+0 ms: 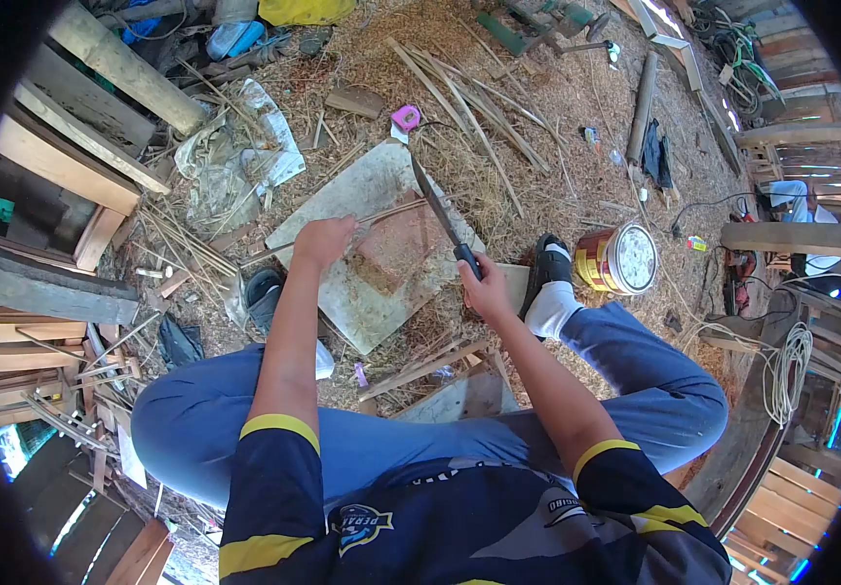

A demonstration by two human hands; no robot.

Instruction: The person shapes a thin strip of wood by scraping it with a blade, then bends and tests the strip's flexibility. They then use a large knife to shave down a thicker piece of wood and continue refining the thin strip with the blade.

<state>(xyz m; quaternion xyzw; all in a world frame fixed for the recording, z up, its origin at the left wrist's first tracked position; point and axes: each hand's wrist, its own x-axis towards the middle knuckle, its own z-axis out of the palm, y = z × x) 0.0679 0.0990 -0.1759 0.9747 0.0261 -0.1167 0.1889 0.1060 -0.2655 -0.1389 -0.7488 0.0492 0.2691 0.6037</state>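
Note:
I sit on the ground with my knees spread. My right hand (482, 285) grips the black handle of a long knife (437, 207), whose blade points up and away over a flat board (362, 185). My left hand (323, 240) is closed on a thin bamboo strip (396, 211) that lies across the board toward the blade. A reddish wooden block (393, 252) rests on the board between my two hands.
A metal tin (623, 258) stands right of my right foot. Long bamboo strips (479, 102) and shavings litter the ground beyond the board. A pink tape measure (406, 118) lies at the far edge. Planks (79, 127) pile up left, coiled rope (789, 366) right.

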